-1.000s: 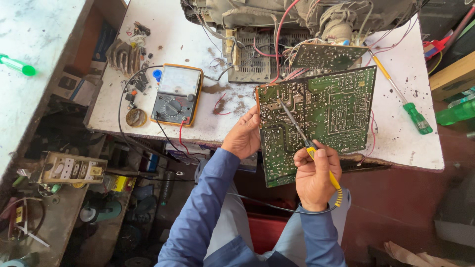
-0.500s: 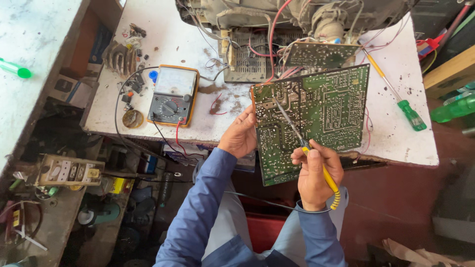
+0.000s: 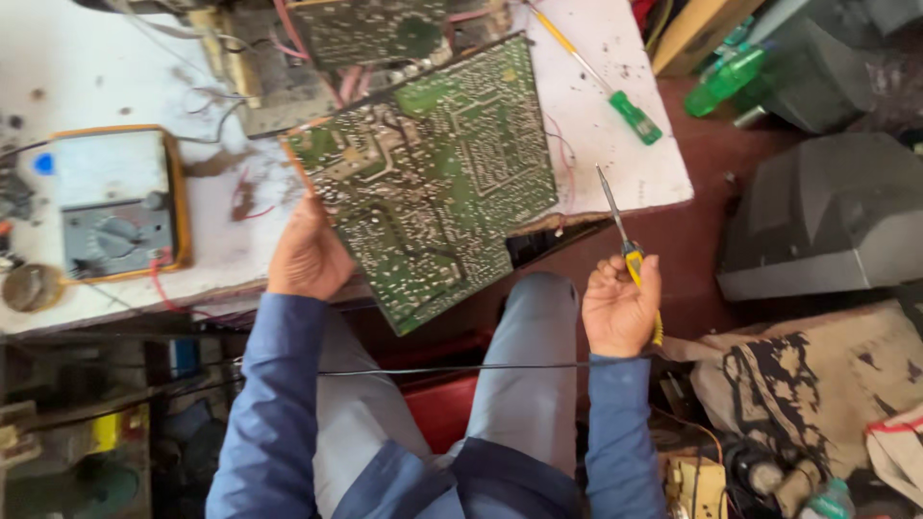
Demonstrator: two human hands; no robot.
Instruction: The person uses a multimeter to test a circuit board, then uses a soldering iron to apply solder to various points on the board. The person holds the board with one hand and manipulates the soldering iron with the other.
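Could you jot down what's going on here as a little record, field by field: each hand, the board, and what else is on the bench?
Left hand: the left hand grips the lower left edge of the green circuit board.
Right hand: the right hand holds a yellow-handled tool, its metal tip pointing up, apart from the board.
Board: solder side up, tilted, partly over the white bench edge.
On the bench: an orange-cased meter at left, a green-handled screwdriver at right.
Behind the board: more electronics with loose wires.
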